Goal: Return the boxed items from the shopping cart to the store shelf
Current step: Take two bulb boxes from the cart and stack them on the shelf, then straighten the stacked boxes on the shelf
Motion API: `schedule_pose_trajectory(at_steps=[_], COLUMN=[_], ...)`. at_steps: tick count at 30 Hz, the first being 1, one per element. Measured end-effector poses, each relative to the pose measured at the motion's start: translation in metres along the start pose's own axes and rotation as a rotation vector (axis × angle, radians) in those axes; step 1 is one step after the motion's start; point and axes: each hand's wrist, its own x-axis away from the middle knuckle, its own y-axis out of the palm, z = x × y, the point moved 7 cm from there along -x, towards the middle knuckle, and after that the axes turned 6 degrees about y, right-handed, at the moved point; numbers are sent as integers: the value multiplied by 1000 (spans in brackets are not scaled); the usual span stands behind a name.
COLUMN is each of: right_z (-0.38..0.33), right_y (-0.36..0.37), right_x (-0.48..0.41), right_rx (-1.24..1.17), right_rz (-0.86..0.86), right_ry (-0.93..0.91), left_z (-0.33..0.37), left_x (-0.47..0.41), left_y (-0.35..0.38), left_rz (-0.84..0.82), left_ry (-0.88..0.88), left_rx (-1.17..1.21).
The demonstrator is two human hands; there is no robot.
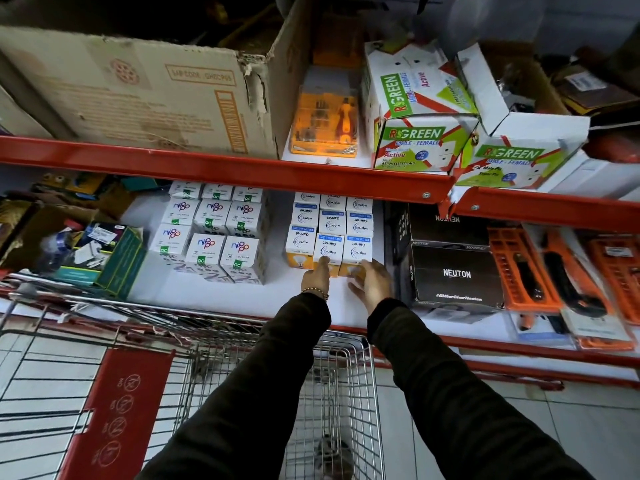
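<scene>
Where both hands reach the shelf (242, 299), front Wipro boxes (343, 252) touch the left hand (316, 276) and right hand (372, 282).

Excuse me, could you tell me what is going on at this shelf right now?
A person is restocking boxed bulbs. Both hands reach over the shopping cart to the lower shelf: the left hand touches the front middle Wipro box, and the right hand rests against the front right Wipro box, squaring up the front row. Nippo boxes stand alongside.

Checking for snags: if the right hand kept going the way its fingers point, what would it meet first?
Right hand already touches the front-right Wipro box; pushing on likely presses it into the boxes behind.
</scene>
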Motion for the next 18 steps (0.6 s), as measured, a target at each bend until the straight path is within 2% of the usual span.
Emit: schedule_pose_trajectory(at_steps=[7, 11, 14, 18], right_z=[7, 23, 41, 67], right_y=[-3, 6, 25, 67], right_x=[8, 27, 40, 59], right_rx=[48, 5, -24, -17], right_rz=[28, 32, 0, -78], right_ry=[16, 95, 144, 173], left_z=[-5, -14, -23, -18], left_x=[6, 17, 19, 18], left_y=[-10, -34, -65, -130], left_rz=[-69, -64, -3, 196], left_ry=[-15, -66, -40, 66], left_rx=[2, 173, 348, 475])
